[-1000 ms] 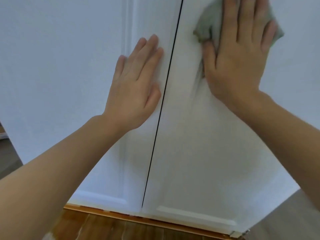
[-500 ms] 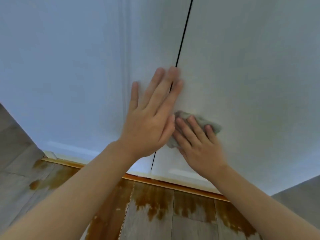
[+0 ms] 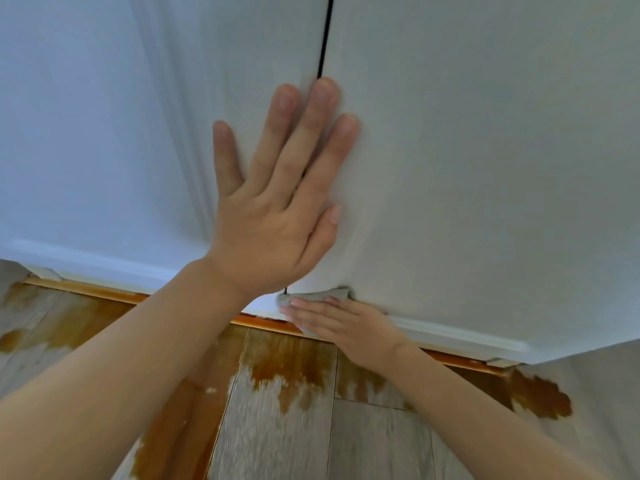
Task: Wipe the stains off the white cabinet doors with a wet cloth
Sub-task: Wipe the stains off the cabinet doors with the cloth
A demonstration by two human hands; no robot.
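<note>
1. Two hands on the white cabinet doors (image 3: 485, 168).
2. Left hand (image 3: 273, 216): grip released, flat across the door gap.
3. Right hand (image 3: 339, 322): straight fingers pressed the cloth (image 3: 322, 295) against the right door's bottom edge, above the stained floor (image 3: 287, 375).

You're in home interior, likely kitchen or utility corner; exact room not clear. Evidence: white panelled cabinet doors (image 3: 485, 168) with moulded frames reaching almost to floor, thin dark gap (image 3: 323, 36) between pair, orange wood strip (image 3: 86, 289) along base, grey wood-look plank floor (image 3: 374, 445) with worn brown patches (image 3: 291, 372).
</note>
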